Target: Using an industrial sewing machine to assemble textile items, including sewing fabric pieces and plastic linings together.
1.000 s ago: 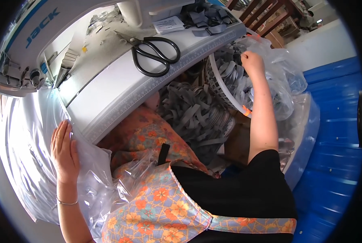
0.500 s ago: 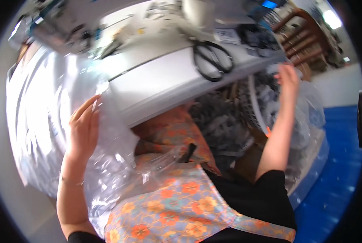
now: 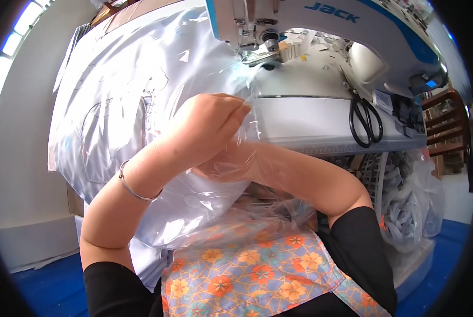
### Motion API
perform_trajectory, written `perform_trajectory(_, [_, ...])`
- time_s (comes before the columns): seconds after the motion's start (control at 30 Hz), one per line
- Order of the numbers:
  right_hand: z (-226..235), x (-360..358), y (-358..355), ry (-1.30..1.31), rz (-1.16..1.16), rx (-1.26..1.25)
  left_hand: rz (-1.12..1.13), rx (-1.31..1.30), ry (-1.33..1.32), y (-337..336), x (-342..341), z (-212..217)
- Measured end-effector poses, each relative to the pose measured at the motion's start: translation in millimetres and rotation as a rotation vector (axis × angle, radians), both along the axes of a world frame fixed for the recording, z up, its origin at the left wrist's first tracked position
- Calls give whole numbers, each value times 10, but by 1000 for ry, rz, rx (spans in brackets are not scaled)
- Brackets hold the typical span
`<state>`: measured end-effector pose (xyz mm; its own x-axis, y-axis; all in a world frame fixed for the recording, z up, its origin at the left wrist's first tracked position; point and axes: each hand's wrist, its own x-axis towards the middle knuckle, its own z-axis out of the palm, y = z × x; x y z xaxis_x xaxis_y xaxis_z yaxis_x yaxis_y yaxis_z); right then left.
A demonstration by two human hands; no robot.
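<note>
- Currently my left hand [image 3: 207, 124]: fingers curled shut, pinching clear plastic bag [image 3: 120, 105] edge, just below sewing machine [image 3: 321, 21].
- My right hand [image 3: 226, 166]: inside bag under film; grip state can't tell.
- Bag drapes from table [image 3: 310, 119] edge to lap.

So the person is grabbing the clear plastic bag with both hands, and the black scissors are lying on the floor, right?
Not quite. In the head view the black scissors lie on the sewing machine table, not the floor. The rest holds: the left hand and the right hand are both in the clear plastic bag.
</note>
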<state>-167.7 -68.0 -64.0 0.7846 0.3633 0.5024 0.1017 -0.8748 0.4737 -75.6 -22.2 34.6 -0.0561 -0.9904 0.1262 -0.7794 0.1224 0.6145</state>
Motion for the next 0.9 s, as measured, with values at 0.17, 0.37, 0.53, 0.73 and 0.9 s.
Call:
perform_trajectory(0.17, [188,-510,-272,422,94,1264,73,-80,199,113,241,35])
perform_trajectory(0.37, [248,-649,-524,33,-243,724,-24,-105,176,-20,200,83])
perform_trajectory(0.53, [221,-257,-427,156,-193,992,-56,-176,31,-388,258,-52])
perform_trajectory(0.73, [213,-39,-315,358,-366,982,-198,44,-170,-532,331,-160])
perform_trajectory(0.9, [-201,188,-358,41,-307,745,76,284,63,-662,371,-105])
